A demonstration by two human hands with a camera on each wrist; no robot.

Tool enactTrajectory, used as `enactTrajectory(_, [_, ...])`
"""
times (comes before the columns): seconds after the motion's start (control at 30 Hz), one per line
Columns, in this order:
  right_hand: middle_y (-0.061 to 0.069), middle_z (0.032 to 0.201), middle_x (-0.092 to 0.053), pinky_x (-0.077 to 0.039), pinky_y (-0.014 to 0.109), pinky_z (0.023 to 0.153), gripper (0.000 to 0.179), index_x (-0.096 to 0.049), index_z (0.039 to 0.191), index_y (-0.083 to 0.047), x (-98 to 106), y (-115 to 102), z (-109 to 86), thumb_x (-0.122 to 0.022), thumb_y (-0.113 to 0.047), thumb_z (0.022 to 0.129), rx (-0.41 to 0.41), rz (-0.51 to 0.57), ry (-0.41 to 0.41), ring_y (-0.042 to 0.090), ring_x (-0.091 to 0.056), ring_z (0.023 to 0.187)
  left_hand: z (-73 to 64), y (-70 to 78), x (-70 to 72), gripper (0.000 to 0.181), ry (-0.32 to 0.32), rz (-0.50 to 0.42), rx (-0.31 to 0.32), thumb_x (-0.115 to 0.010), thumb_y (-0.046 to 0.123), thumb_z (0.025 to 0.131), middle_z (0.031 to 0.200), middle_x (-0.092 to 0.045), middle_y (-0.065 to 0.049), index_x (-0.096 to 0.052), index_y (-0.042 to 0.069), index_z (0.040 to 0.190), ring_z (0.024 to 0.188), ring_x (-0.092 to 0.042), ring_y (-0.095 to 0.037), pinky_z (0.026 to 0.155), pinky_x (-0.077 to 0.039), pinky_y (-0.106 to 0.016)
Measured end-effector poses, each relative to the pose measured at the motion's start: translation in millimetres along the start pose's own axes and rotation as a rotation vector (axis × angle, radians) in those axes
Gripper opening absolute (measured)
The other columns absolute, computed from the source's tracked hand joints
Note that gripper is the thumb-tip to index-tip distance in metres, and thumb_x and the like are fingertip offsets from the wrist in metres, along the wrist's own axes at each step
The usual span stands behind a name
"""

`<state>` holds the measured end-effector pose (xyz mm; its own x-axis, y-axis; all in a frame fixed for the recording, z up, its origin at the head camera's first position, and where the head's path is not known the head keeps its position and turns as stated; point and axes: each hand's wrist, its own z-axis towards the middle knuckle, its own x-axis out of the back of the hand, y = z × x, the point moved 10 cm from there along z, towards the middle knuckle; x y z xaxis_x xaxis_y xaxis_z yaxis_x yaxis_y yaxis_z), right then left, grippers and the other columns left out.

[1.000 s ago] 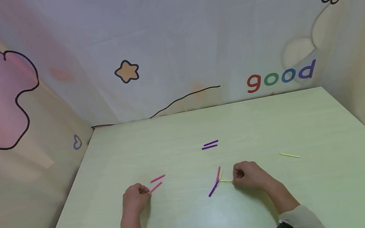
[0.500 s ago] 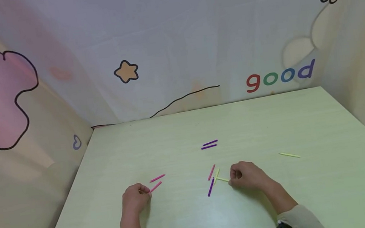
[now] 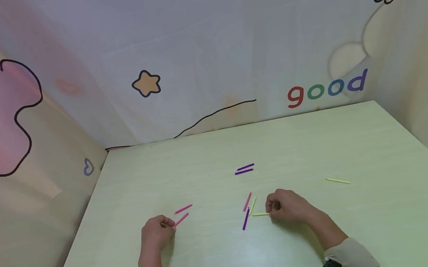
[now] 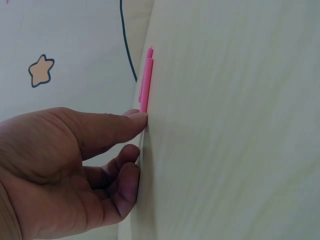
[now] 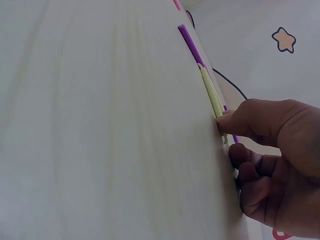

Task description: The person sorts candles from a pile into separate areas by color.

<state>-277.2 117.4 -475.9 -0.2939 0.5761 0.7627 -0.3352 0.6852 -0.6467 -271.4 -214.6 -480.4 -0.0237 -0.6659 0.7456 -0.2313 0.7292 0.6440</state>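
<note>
My left hand (image 3: 157,233) pinches the near end of a pink stick (image 3: 181,219) between thumb and fingertip, low at the table. Just beyond it lies a second pink stick (image 3: 183,209). Toward the middle, my right hand (image 3: 287,206) pinches the right end of a pale yellow stick (image 3: 261,214); the wrist view shows the thumb on this yellow stick (image 5: 211,90). Left of that hand are another yellow stick (image 3: 252,205), a pink stick (image 3: 247,201) and a purple stick (image 3: 246,219), close together and slanted. Whether they touch is hard to tell.
Two purple sticks (image 3: 244,171) lie side by side farther back on the pale table (image 3: 154,172). A lone yellow stick (image 3: 338,181) is off to the right. A printed cloth wall (image 3: 205,63) rises behind the table's back edge.
My right hand has shifted slightly left, swinging its yellow stick's free end. The pink stick in the middle group moved left and away, and the purple one turned steeper. The left hand stays put.
</note>
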Motion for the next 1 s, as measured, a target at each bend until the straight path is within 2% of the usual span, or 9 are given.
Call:
enactTrajectory(0.23, [-0.004,0.071,-0.049,-0.040,0.031,0.063,0.015,-0.062,0.076,-0.012,2,5,-1.2,-0.063,0.002,0.074,-0.021,0.044,-0.003,0.014,-0.045,0.069,0.5,-3.4,1.1,0.006,-0.001,-0.005,0.030,-0.065,-0.002,0.079,0.077,-0.059,-0.006,-0.066,0.002,0.084,0.074,-0.050,-0.023,0.064,-0.041,-0.034])
enactTrajectory(0.47, [-0.003,0.069,-0.046,-0.038,0.030,0.061,0.012,-0.061,0.075,-0.010,2,7,-4.6,-0.067,0.000,0.075,-0.027,0.045,-0.010,0.014,-0.042,0.068,-5.0,-0.7,-0.6,0.008,0.006,-0.020,0.015,-0.066,0.004,0.080,0.079,-0.057,-0.007,-0.064,0.002,0.087,0.073,-0.050,-0.023,0.063,-0.042,-0.034])
enactTrajectory(0.7, [-0.004,0.069,-0.045,-0.038,0.029,0.060,0.011,-0.061,0.074,-0.009,3,3,-7.7,-0.069,-0.002,0.076,-0.001,0.020,-0.003,0.013,-0.042,0.067,-16.5,24.2,-5.8,0.017,0.039,-0.031,-0.093,-0.068,0.012,0.081,0.087,-0.054,-0.010,-0.065,0.004,0.095,0.080,-0.051,-0.025,0.065,-0.043,-0.037])
enactTrajectory(0.9, [-0.002,0.070,-0.046,-0.038,0.031,0.062,0.013,-0.061,0.074,-0.011,3,6,-7.0,-0.070,-0.002,0.077,-0.059,0.024,0.002,0.015,-0.042,0.069,-27.7,54.0,-21.5,0.018,0.009,-0.068,-0.211,-0.069,0.013,0.081,0.098,-0.058,-0.012,-0.066,0.005,0.097,0.088,-0.055,-0.028,0.074,-0.045,-0.045])
enactTrajectory(1.0, [-0.002,0.070,-0.046,-0.038,0.032,0.063,0.013,-0.061,0.074,-0.012,3,7,-6.6,-0.070,-0.002,0.077,-0.085,0.037,0.002,0.015,-0.043,0.070,-30.8,62.4,-27.7,0.017,-0.001,-0.102,-0.237,-0.069,0.012,0.081,0.111,-0.059,-0.013,-0.066,0.005,0.096,0.091,-0.056,-0.030,0.077,-0.045,-0.045])
